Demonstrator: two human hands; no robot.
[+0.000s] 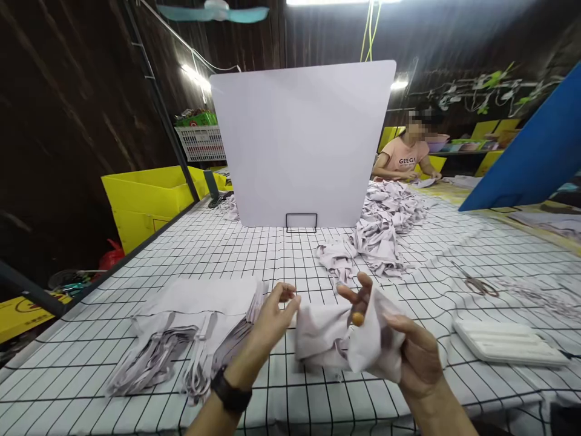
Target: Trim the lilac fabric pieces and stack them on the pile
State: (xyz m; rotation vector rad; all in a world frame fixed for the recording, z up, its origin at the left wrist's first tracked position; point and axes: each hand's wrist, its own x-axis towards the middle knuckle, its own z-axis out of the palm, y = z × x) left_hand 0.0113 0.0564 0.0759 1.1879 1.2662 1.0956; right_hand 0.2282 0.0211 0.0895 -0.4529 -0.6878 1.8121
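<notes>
The tabletop (254,260) is covered by a white cloth crossed with black grid lines. A large white board (304,145) is propped upright on it, with a wire stand seen at its foot. To the board's right, a loose heap (385,224) of pale fabric is spread toward the front. At the front left, a layered stack (195,297) of similar pieces is laid, straps trailing. Over the near edge, between stack and white flat case (508,342), a pale fabric piece (322,333) is held folded, clamped between thumb and fingers of the right hand (417,357). The left hand (272,318) is held with thumb and fingers loosely apart beside the piece's left edge; whether that edge is touched cannot be told. Scissors (481,286) are laid beyond the case. A dark band (230,390) is worn on the left wrist.
</notes>
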